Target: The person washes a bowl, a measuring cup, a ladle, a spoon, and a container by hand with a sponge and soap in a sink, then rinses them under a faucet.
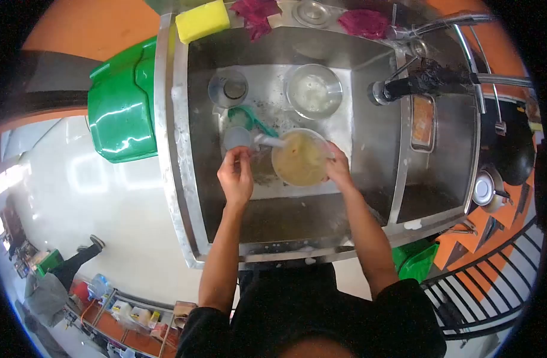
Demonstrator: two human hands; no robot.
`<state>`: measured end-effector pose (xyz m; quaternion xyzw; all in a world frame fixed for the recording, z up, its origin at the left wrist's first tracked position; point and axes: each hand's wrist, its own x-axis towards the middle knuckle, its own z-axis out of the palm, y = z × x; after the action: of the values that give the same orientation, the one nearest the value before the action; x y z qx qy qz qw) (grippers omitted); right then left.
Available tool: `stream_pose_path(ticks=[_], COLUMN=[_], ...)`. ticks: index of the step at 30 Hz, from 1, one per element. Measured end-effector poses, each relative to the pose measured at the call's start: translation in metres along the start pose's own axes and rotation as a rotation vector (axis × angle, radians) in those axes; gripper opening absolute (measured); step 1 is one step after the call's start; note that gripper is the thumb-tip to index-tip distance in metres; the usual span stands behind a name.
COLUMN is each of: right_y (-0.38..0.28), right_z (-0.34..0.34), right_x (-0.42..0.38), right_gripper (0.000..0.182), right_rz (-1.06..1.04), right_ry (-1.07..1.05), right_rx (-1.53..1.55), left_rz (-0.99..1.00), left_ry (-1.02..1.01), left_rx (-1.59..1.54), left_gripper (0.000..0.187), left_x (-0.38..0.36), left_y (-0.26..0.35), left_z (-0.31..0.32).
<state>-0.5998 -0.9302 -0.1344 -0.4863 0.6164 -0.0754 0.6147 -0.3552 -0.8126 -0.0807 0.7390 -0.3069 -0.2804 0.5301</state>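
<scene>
In the steel sink (184,179), the left hand (236,177) has its grip closed on a white-handled utensil (267,141), while the right hand (339,170) is clamped on the rim of a bowl (300,158) of murky liquid just beside it. Just beyond lie a teal scoop (252,118), a steel cup (228,88) and a steel bowl (313,90), with the black faucet (416,83) reaching in from the right. Farthest off, a yellow sponge (202,19) and red cloths (363,22) rest on the back rim.

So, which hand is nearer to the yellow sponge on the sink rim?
Left. The left hand is below the yellow sponge, in the sink at a spoon handle. The right hand grips the bowl further right.
</scene>
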Motion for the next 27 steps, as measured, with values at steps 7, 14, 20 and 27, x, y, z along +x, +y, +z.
stream_pose_path(ticks=[7,14,20,27], right_y=[0.009,-0.008,-0.039,-0.015], right_z=[0.006,-0.008,0.022,-0.047], right_x=[0.015,-0.025,-0.038,-0.051], right_gripper=[0.047,0.057,0.058,0.078], right_rz=[-0.308,-0.444,-0.409,-0.199], right_ry=[0.127,0.307,0.202,0.127], right_rx=[-0.491,-0.564,-0.663,-0.454], left_rz=[0.037,-0.402,-0.270,-0.655], left_ry=[-0.230,-0.512,-0.584,-0.650], left_rx=[0.381,0.197,0.612,-0.005], left_gripper=[0.041,0.055,0.037,0.026], left_x=[-0.008,-0.014,-0.030,-0.042], left_y=[-0.043,-0.056,-0.134,-0.100], left_z=[0.020,0.042,0.097,0.113])
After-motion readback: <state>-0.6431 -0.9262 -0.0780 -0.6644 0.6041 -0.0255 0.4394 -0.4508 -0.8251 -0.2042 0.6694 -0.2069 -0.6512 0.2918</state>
